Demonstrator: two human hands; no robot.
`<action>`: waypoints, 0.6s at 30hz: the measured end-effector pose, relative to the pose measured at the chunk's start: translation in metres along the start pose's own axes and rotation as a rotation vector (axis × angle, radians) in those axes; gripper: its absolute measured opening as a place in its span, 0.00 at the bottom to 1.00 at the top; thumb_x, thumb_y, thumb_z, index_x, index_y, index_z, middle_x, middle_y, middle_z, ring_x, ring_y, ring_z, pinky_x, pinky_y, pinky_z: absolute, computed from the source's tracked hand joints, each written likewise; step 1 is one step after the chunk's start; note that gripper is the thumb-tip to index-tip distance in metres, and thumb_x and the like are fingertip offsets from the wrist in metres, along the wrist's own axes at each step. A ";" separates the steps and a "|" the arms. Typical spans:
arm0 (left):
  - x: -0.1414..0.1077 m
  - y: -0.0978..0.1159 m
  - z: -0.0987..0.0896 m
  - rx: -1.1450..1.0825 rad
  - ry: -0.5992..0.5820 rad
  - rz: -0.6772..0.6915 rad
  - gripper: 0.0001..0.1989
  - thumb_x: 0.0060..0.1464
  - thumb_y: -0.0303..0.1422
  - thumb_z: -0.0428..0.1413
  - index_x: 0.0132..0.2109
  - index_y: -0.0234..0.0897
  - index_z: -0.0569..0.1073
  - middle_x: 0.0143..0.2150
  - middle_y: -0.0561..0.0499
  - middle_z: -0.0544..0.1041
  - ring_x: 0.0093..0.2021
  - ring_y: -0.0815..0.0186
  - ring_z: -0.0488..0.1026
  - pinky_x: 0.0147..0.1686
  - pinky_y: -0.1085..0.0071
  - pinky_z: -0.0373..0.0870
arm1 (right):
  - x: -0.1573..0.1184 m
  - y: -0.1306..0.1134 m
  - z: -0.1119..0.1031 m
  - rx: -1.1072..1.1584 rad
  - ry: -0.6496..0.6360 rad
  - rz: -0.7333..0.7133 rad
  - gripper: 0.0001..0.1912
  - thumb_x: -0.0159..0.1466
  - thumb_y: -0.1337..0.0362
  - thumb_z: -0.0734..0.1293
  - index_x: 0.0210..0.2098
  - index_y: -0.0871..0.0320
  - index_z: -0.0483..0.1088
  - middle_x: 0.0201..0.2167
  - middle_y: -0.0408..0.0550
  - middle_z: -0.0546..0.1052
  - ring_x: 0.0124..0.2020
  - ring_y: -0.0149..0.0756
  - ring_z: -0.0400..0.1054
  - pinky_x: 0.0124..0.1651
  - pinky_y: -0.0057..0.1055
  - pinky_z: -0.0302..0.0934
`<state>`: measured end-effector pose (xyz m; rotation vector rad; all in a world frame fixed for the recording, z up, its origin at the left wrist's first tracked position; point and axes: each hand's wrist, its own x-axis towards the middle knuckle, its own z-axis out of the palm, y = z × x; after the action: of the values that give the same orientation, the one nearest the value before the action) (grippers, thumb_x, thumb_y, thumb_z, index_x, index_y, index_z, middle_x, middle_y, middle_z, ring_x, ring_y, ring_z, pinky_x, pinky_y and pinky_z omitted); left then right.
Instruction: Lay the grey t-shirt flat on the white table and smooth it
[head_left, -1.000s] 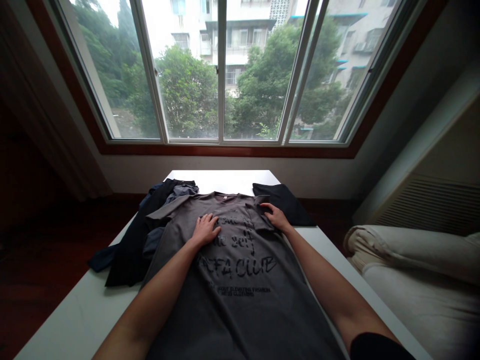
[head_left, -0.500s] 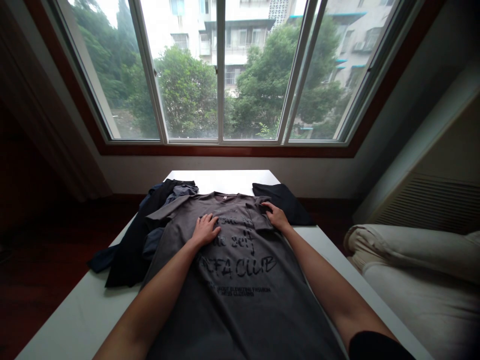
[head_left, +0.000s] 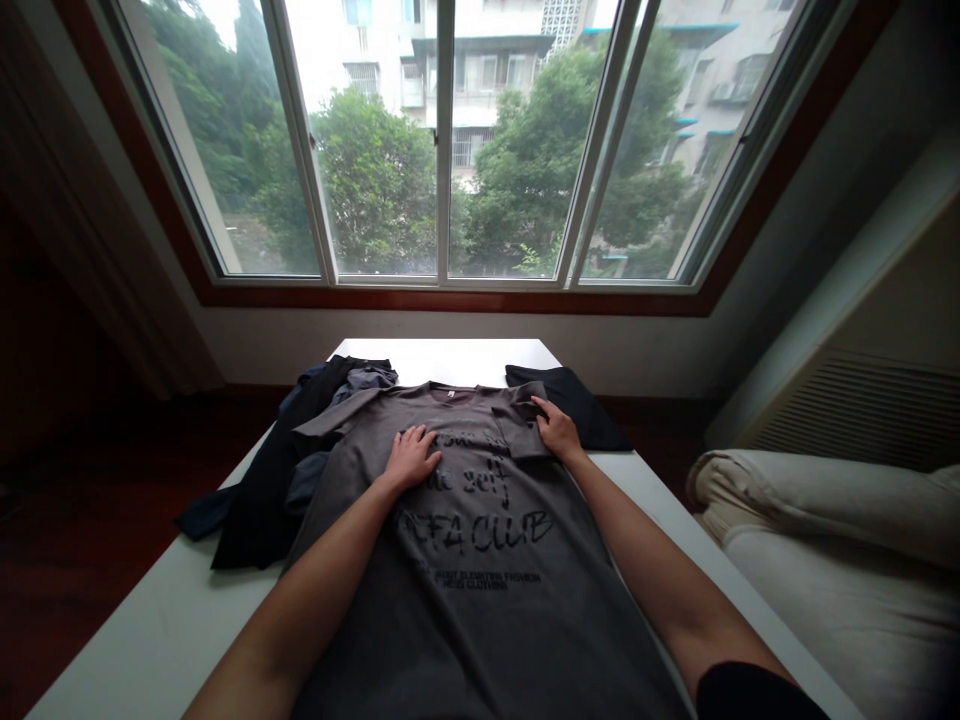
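A dark grey T-shirt (head_left: 480,630) with black lettering lies front up, its collar at the far end. Its left sleeve (head_left: 337,415) is spread outward, while the right sleeve (head_left: 517,428) lies folded inward over the chest. My left hand (head_left: 412,456) rests flat and open on the upper chest, fingers slightly spread. At the folded right edge, my right hand (head_left: 559,430) touches the cloth by the shoulder, its index finger stretched out and apart from the thumb. The other fingers of that hand are partly hidden.
The T-shirt lies on a white table (head_left: 112,630). Crumpled dark clothes (head_left: 259,500) are heaped at the left edge. A folded black garment (head_left: 577,405) sits at the far right. Beyond stands a window (head_left: 442,200); a pale cushioned seat (head_left: 840,540) is to the right.
My right hand has shifted slightly right along the shirt's shoulder edge, and the shoulder corner has lifted or spread a little. My left hand stays in place.
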<state>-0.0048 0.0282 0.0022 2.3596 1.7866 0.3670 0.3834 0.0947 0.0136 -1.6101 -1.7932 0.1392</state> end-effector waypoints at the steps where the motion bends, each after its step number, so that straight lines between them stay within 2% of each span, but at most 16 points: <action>1: 0.000 0.000 0.000 0.001 0.000 0.000 0.29 0.68 0.48 0.49 0.71 0.47 0.62 0.76 0.45 0.56 0.76 0.50 0.48 0.73 0.46 0.42 | 0.000 0.001 0.000 -0.008 -0.027 0.016 0.29 0.66 0.68 0.61 0.67 0.52 0.69 0.65 0.47 0.71 0.64 0.44 0.68 0.67 0.41 0.63; 4: 0.000 0.000 0.000 0.003 0.001 -0.002 0.29 0.68 0.48 0.49 0.71 0.47 0.62 0.76 0.45 0.56 0.76 0.49 0.48 0.73 0.46 0.42 | -0.001 0.003 0.000 -0.026 -0.090 0.078 0.28 0.65 0.69 0.62 0.64 0.54 0.72 0.62 0.49 0.74 0.60 0.46 0.71 0.66 0.43 0.64; 9: 0.000 -0.001 0.000 0.009 -0.005 0.001 0.29 0.68 0.48 0.49 0.71 0.46 0.62 0.76 0.44 0.56 0.76 0.48 0.48 0.73 0.44 0.42 | -0.002 0.001 -0.001 0.087 0.062 -0.072 0.27 0.67 0.69 0.59 0.64 0.53 0.71 0.63 0.45 0.73 0.62 0.40 0.70 0.67 0.38 0.63; 15: 0.000 -0.001 0.000 0.016 0.002 0.004 0.30 0.68 0.48 0.49 0.71 0.46 0.63 0.76 0.44 0.56 0.76 0.48 0.49 0.73 0.44 0.43 | -0.002 0.008 0.001 0.034 0.054 0.024 0.25 0.66 0.68 0.62 0.61 0.53 0.75 0.58 0.48 0.77 0.58 0.46 0.74 0.64 0.44 0.66; 18: 0.000 0.000 0.000 0.013 0.003 0.003 0.30 0.68 0.48 0.49 0.71 0.46 0.63 0.76 0.43 0.56 0.76 0.48 0.49 0.73 0.44 0.43 | -0.003 0.007 0.001 0.064 0.133 -0.068 0.25 0.68 0.67 0.61 0.63 0.51 0.73 0.60 0.46 0.76 0.60 0.43 0.71 0.66 0.41 0.65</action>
<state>-0.0053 0.0278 0.0019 2.3721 1.7927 0.3605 0.3885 0.0944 0.0078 -1.4774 -1.7219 0.0565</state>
